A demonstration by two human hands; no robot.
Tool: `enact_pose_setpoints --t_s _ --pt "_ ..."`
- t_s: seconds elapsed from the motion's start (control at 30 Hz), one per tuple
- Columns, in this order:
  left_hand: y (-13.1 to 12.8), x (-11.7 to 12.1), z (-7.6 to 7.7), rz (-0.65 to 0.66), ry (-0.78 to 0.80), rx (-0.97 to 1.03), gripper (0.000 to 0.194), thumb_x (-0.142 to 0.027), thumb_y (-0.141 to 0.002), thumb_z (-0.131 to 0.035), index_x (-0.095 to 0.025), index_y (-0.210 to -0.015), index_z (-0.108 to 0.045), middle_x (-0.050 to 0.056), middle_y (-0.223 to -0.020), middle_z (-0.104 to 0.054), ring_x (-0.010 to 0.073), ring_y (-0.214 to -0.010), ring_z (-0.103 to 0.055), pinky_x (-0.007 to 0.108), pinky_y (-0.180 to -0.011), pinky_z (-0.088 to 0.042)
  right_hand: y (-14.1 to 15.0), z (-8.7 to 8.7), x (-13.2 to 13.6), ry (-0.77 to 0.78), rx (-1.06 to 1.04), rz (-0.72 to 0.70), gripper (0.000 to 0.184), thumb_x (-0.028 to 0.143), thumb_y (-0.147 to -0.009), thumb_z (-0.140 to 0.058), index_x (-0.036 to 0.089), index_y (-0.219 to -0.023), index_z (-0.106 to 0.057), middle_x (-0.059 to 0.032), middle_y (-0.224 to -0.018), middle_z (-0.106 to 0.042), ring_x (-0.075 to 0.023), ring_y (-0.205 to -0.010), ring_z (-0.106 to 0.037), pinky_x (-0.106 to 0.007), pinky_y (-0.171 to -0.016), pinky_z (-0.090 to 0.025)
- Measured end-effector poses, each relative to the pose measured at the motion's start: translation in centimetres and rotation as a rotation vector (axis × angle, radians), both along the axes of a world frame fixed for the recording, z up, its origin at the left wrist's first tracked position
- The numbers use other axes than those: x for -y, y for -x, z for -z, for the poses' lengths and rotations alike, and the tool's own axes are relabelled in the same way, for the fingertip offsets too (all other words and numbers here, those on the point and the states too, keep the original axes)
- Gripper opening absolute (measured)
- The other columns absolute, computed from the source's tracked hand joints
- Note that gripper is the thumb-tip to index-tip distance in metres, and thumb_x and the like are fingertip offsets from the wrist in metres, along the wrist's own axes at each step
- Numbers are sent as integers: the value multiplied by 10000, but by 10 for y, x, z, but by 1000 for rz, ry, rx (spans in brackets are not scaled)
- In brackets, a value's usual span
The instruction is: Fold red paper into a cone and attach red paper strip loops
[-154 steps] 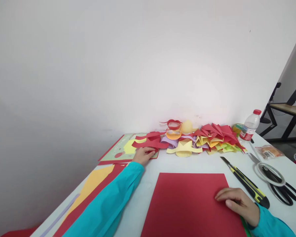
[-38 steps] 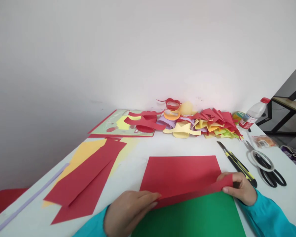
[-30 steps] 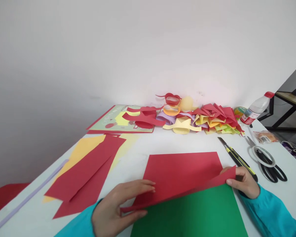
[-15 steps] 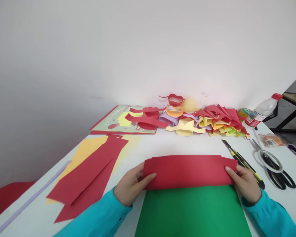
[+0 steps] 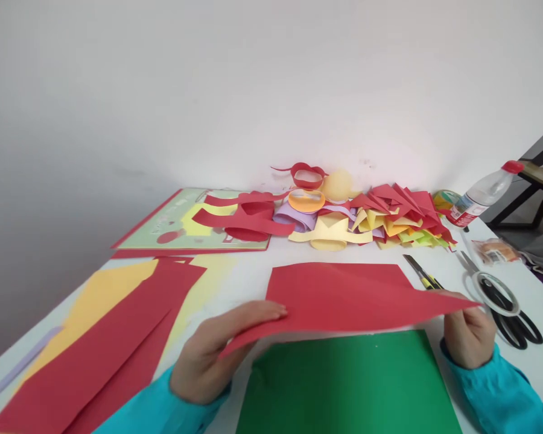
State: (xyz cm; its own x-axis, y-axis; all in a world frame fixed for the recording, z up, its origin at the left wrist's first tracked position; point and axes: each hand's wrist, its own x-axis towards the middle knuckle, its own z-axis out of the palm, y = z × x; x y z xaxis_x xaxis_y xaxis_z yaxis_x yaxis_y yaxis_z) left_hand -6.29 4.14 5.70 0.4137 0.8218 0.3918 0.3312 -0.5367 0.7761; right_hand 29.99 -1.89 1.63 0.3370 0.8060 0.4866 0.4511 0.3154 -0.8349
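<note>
Between my two hands a sheet of red paper (image 5: 339,298) is held, bent along its length, with its near flap raised. My left hand (image 5: 215,346) pinches the near left corner, fingers on top and thumb beneath. At the other end my right hand (image 5: 468,331) grips the near right corner, its fingers partly hidden by the paper. Below the paper a green sheet (image 5: 348,386) lies flat on the white table. Just past my right hand are a utility knife (image 5: 423,272), partly covered, and black-handled scissors (image 5: 509,316) with a white tape roll (image 5: 498,293) on them.
Red paper strips (image 5: 99,343) and a yellow sheet (image 5: 84,319) lie at the left. Along the wall stand a green picture board (image 5: 163,220), curled paper crowns (image 5: 253,222), a pile of folded paper (image 5: 398,211) and a plastic bottle (image 5: 484,193). A small packet (image 5: 495,251) is at the right edge.
The red paper was folded into a narrow band; now its near flap is lifted and it is opening out. My hands have moved apart, each to a near corner. The view has shifted slightly.
</note>
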Motion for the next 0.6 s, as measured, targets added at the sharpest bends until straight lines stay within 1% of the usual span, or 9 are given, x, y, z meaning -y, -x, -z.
enact_pose_setpoints --t_s 0.03,0.07,0.13,0.2,0.27,0.33,0.4,0.5,0.6 --pt "4 2 9 51 5 -12 262 -362 -858 -436 -266 -1018 -620 36 -1002 -675 179 -965 -608 282 -840 -495 2 0 4 -11 10 -40 231 397 -823 -523 210 -857 -655 -82 -873 -685 -266 -859 -625 -392 -734 -511" --pt "7 3 17 102 0 -17 299 -407 -859 -414 -278 -1044 -609 44 -1014 -672 188 -976 -604 290 -841 -494 4 -2 6 10 28 -95 241 404 -820 -526 214 -891 -655 -92 -911 -681 -271 -884 -619 -400 -751 -507" --pt "12 6 29 176 -22 -25 350 -467 -854 -381 -296 -1079 -589 56 -1022 -669 198 -990 -599 299 -835 -497 6 -8 6 84 110 -242 337 459 -813 -514 215 -1007 -639 -114 -1010 -657 -291 -977 -586 -436 -824 -478" --pt "13 7 38 205 -54 -47 340 -445 -863 -371 -306 -1098 -574 62 -1033 -665 197 -1011 -590 302 -842 -492 5 -11 3 115 220 -386 387 488 -818 -486 224 -1062 -629 -115 -1078 -633 -304 -1075 -533 -481 -918 -412" --pt "14 6 46 212 -96 -83 309 -373 -878 -374 -311 -1116 -561 62 -1070 -651 192 -1053 -568 307 -873 -474 2 -10 -2 113 313 -499 335 459 -839 -468 248 -1017 -657 -97 -1085 -636 -299 -1130 -496 -515 -980 -341" --pt "15 4 54 221 -155 -123 318 -337 -881 -372 -308 -1150 -540 68 -1115 -631 203 -1118 -523 341 -920 -440 -2 -5 -7 118 391 -531 261 409 -841 -492 274 -972 -672 -75 -1071 -647 -283 -1152 -480 -530 -1019 -279" --pt "17 1 61 236 -215 -166 331 -339 -880 -367 -312 -1167 -528 66 -1129 -625 215 -1167 -479 381 -961 -399 -5 1 -9 123 462 -543 231 381 -835 -512 285 -979 -665 -69 -1076 -647 -270 -1169 -467 -530 -1037 -241" --pt "20 -4 69 271 -261 -210 350 -350 -881 -328 -320 -1164 -530 58 -1123 -630 214 -1187 -457 406 -991 -356 -8 7 -11 139 547 -609 224 348 -832 -520 272 -995 -653 -79 -1101 -635 -256 -1186 -451 -509 -1041 -238" --pt "23 -6 70 289 -244 -201 392 -379 -865 -300 -302 -1175 -527 72 -1126 -628 222 -1179 -466 409 -989 -354 -9 9 -13 154 565 -639 233 373 -816 -536 242 -966 -658 -95 -1096 -635 -260 -1182 -454 -503 -1043 -233"
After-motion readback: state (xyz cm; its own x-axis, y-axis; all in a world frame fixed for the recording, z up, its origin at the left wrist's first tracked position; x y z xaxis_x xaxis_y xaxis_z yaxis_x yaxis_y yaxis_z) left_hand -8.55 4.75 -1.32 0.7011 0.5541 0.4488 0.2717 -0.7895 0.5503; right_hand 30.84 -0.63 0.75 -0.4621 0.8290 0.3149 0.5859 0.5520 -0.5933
